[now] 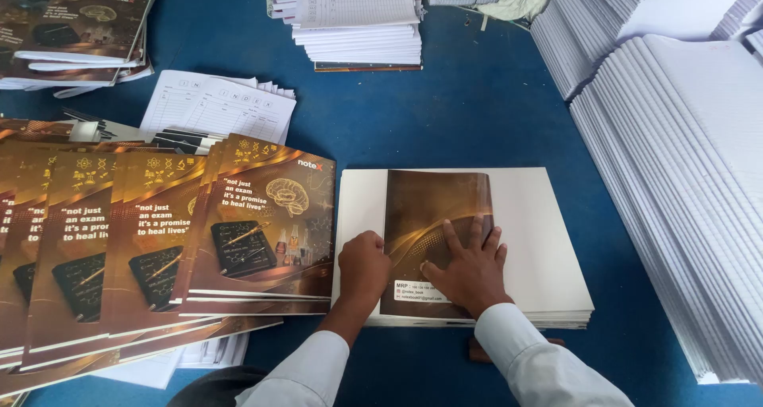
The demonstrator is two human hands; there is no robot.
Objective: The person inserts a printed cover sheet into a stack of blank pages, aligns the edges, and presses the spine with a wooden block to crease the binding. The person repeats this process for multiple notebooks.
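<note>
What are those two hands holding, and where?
Nothing is gripped. The right hand presses flat on the folded brown cover; the left hand, curled, rests at its left edge.

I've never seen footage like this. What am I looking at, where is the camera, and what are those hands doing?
There is no machine here: a person wears a camera on the head, looking down at their own two bare hands. The left hand, curled, and the right hand, fingers spread, press on a glossy brown folded cover sheet lying on a stack of white paper sheets. All this rests on a blue table. To the left lie fanned brown printed notebook covers; tall stacks of white lined pages stand at right.
</note>
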